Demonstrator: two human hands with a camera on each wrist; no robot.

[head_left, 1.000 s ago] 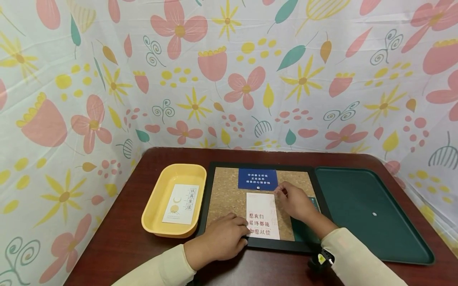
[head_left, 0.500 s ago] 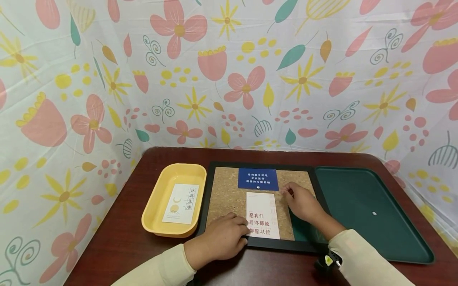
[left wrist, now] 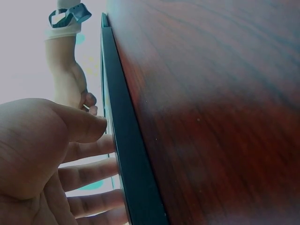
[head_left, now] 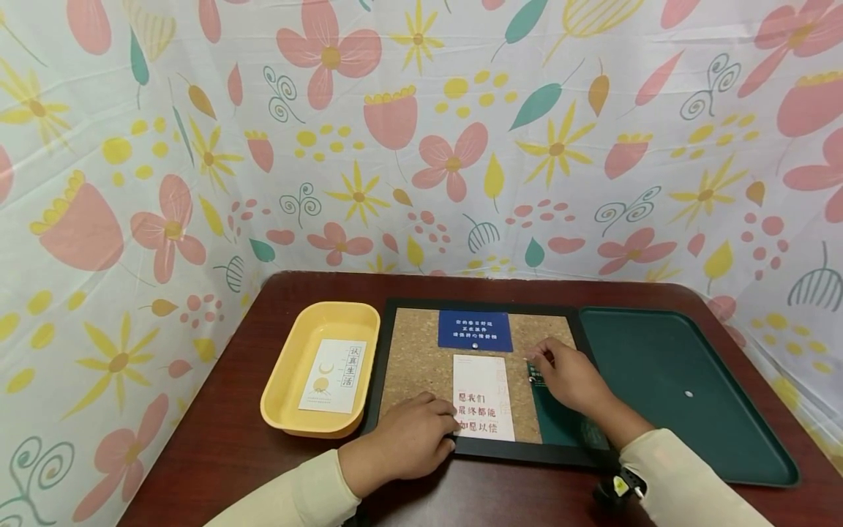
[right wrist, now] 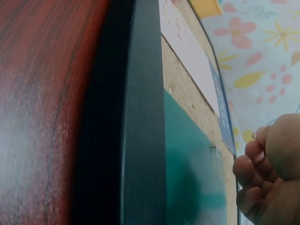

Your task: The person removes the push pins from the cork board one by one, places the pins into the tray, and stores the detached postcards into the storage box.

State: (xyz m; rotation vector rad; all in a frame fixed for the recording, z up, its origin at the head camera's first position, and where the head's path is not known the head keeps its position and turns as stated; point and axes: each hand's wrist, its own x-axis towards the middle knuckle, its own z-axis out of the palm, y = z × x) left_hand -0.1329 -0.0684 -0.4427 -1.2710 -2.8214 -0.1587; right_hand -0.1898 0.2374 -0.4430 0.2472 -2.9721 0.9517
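Observation:
My left hand [head_left: 408,437] rests on the near edge of a black-framed cork board [head_left: 415,351], fingertips at the left side of a white card [head_left: 483,380] with red characters. In the left wrist view its fingers [left wrist: 89,176] lie fairly straight against the frame. Over the board's right side, my right hand [head_left: 573,377] pinches a small pale tack [right wrist: 253,135], mostly hidden by the fingertips. Below that hand lies a dark green card [head_left: 560,421], with a shiny tack [head_left: 532,380] near its upper left. A blue card [head_left: 474,329] sits at the board's top, a tack at its lower edge.
Left of the board, a yellow tray [head_left: 290,366] holds a white card [head_left: 334,375] with a moon drawing. A dark green tray [head_left: 685,344] stands on the right, with a small white tack [head_left: 688,394] in it. Floral cloth [head_left: 421,183] hangs behind the brown table [head_left: 211,432].
My right hand has moved right and slightly down, from beside the white card to above the green card, uncovering that card's upper left part. The left hand has stayed in place.

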